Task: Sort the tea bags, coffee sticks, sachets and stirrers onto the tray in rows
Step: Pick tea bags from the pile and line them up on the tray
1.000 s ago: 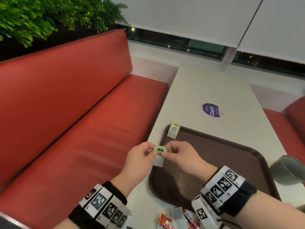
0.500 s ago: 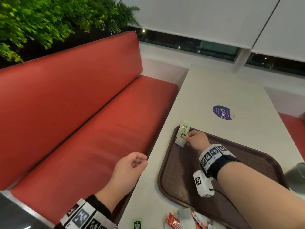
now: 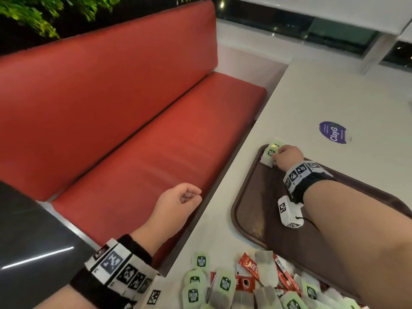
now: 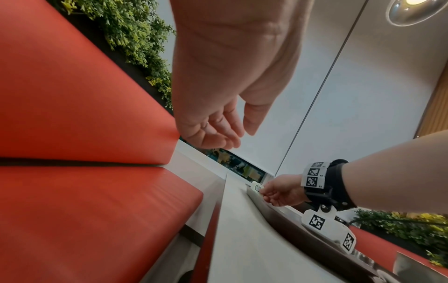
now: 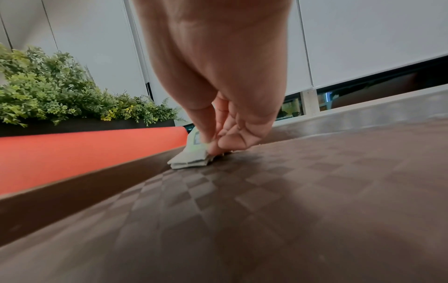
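A brown tray (image 3: 256, 210) lies on the white table. In its far left corner my right hand (image 3: 275, 158) pinches a green-tagged tea bag (image 3: 267, 156) that lies on the tray floor (image 5: 266, 210), thumb and fingertips at its near edge (image 5: 191, 159). A second tea bag (image 3: 277, 144) leans on the rim just behind it. My left hand (image 3: 189, 195) hovers beside the table's left edge over the bench, fingers loosely curled and holding nothing (image 4: 230, 134). A loose pile of tea bags (image 3: 225, 283) and red coffee sticks (image 3: 249, 267) sits at the table's near edge.
The red bench (image 3: 133, 130) runs along the table's left side, with plants (image 3: 33, 16) behind its backrest. A purple sticker (image 3: 333, 132) marks the table (image 3: 334, 92) beyond the tray. Windows and white blinds close off the far end.
Both hands held the tea bag together a second ago. The left hand let go and drew back; the right hand carried the bag to the tray's far left corner.
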